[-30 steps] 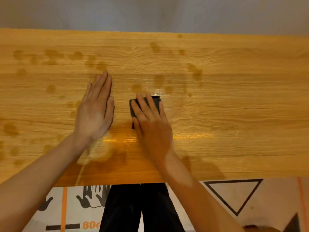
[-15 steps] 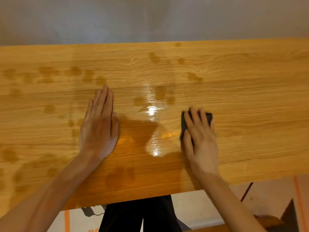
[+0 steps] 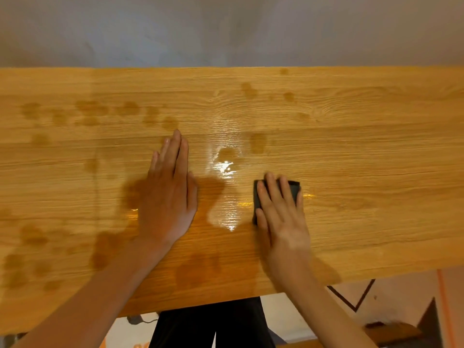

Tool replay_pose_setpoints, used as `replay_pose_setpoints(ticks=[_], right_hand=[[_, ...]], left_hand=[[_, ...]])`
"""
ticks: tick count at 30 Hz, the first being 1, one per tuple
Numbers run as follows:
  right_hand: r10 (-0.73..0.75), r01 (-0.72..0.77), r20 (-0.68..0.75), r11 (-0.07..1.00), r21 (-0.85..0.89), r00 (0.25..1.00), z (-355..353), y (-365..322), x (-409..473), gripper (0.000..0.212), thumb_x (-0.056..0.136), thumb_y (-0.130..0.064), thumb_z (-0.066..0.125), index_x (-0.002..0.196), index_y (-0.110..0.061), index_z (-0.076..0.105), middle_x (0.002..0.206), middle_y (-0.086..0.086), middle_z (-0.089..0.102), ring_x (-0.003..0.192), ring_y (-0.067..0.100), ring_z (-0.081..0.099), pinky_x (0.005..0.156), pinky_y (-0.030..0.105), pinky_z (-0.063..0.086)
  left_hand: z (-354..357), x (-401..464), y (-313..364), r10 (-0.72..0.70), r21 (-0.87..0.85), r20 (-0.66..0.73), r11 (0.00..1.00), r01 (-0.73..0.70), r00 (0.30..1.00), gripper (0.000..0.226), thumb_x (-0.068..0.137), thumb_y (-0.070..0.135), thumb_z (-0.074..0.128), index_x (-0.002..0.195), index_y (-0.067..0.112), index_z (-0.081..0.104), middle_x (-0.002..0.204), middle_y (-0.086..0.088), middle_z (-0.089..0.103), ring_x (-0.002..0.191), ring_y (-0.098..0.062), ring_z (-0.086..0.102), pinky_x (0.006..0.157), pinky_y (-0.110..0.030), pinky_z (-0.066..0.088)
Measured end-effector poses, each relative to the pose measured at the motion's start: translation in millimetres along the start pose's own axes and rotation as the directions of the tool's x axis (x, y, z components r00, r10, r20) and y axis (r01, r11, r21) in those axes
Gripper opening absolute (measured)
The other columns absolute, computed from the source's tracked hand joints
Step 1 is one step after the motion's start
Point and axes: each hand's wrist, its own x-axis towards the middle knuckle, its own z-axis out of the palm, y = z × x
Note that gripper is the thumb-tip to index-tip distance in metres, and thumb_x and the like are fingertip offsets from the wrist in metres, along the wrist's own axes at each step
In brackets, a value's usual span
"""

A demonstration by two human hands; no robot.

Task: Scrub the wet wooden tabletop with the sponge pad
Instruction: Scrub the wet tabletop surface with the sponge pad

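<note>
Head view, looking down: a wide wooden tabletop (image 3: 351,151) spans the frame from left to right, its far edge against a grey wall (image 3: 226,28) at 12 o'clock. The wood is honey-coloured with clear grain. Dark damp blotches (image 3: 90,109) dot the surface toward 10 o'clock and 8 o'clock, with a few more near 1 o'clock. A glossy wet patch (image 3: 227,197) shines at the centre, catching the light.

The left hand (image 3: 168,197) lies flat on the wood just left of centre, palm down, fingers straight and close together, pointing to 12 o'clock. It holds nothing. Its forearm runs back toward 7 o'clock.

The right hand (image 3: 281,212) sits just right of centre, at about 3 o'clock from the wet patch. Its fingers are spread and fairly straight, pressing down on a dark sponge pad (image 3: 293,188) that lies flat on the tabletop. The pad shows beyond the fingertips and along the thumb side; the rest is hidden under the hand. The forearm runs back toward 5 o'clock.

The two hands are apart, with the shiny wet patch between them.

Below the near table edge, at 6 o'clock, the person's dark trousers (image 3: 213,322) show. At 4 o'clock lies pale floor (image 3: 401,297) with a dark line marking.
</note>
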Motion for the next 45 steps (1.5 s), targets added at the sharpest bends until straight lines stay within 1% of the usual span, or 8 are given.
replay_pose_setpoints(ticks=[7,14,20,27,34,38,42,45], right_hand=[[0.071,-0.067,-0.072,0.996,0.05,0.995,-5,-2,120,0.044,0.105,-0.023,0.03,0.147,-0.013,0.037,0.157,0.005,0.03,0.148,0.023,0.016,0.122,0.047,0.01],[-0.066,0.067,0.054,0.998,-0.015,0.996,7,-29,7,0.046,0.104,-0.022,0.03,0.149,-0.016,0.033,0.159,0.0,0.023,0.15,0.018,0.011,0.121,0.047,0.011],[-0.043,0.043,-0.022,0.999,-0.001,0.999,11,-43,120,0.044,0.105,-0.025,0.03,0.147,-0.015,0.039,0.157,0.003,0.03,0.149,0.021,0.017,0.122,0.045,0.012],[-0.101,0.102,0.015,0.993,-0.061,0.995,22,-58,27,0.045,0.103,-0.024,0.032,0.147,-0.018,0.039,0.156,0.002,0.031,0.147,0.021,0.02,0.122,0.042,0.008],[-0.208,0.21,0.059,0.977,-0.025,0.976,2,-23,89,0.044,0.105,-0.028,0.034,0.146,-0.015,0.04,0.156,0.001,0.031,0.148,0.017,0.019,0.122,0.043,0.015],[0.013,-0.014,-0.017,0.999,-0.047,1.0,-31,58,77,0.044,0.105,-0.024,0.034,0.148,-0.014,0.036,0.158,0.003,0.028,0.149,0.019,0.017,0.122,0.044,0.012],[0.298,-0.302,-0.142,0.953,-0.006,0.944,-37,75,89,0.047,0.105,-0.025,0.027,0.148,-0.008,0.036,0.158,0.008,0.027,0.148,0.025,0.016,0.122,0.048,0.008],[0.169,-0.174,-0.138,0.985,-0.02,0.976,-10,19,108,0.046,0.104,-0.025,0.03,0.147,-0.011,0.039,0.157,0.007,0.03,0.148,0.025,0.019,0.122,0.046,0.008]], left_hand=[[-1,2,0,0.003,-0.02,-0.018,1.0,-0.003,1.0,0.057,0.106,0.024,0.022,0.159,0.002,0.019,0.169,-0.012,0.013,0.157,-0.026,0.01,0.128,-0.036,0.004],[2,1,2,-0.002,-0.021,-0.009,1.0,0.002,1.0,0.058,0.106,0.026,0.019,0.16,0.004,0.014,0.169,-0.011,0.008,0.157,-0.024,0.007,0.128,-0.039,0.006],[3,2,0,0.003,-0.022,-0.038,1.0,-0.004,0.999,0.058,0.106,0.023,0.023,0.16,0.003,0.015,0.169,-0.011,0.011,0.157,-0.023,0.009,0.128,-0.038,0.008],[4,-1,1,0.013,-0.054,-0.056,0.998,-0.016,0.998,0.056,0.107,0.022,0.025,0.159,0.002,0.018,0.168,-0.013,0.014,0.156,-0.025,0.012,0.128,-0.04,0.011],[1,1,-1,0.016,-0.039,-0.016,0.999,-0.017,1.0,0.057,0.107,0.023,0.026,0.16,0.004,0.018,0.169,-0.01,0.01,0.157,-0.023,0.008,0.128,-0.039,0.007],[-1,1,-2,0.012,-0.039,-0.012,0.999,-0.012,1.0,0.057,0.107,0.024,0.028,0.159,0.003,0.02,0.169,-0.011,0.013,0.156,-0.024,0.011,0.128,-0.036,0.005],[-2,2,-4,0.01,-0.099,-0.014,0.995,-0.012,1.0,0.056,0.108,0.023,0.032,0.159,0.003,0.022,0.169,-0.01,0.014,0.156,-0.026,0.012,0.128,-0.039,0.007],[-7,11,-5,-0.025,-0.104,-0.037,0.994,0.021,0.999,0.055,0.107,0.022,0.031,0.158,0.004,0.024,0.168,-0.008,0.016,0.156,-0.021,0.011,0.128,-0.03,0.001]])
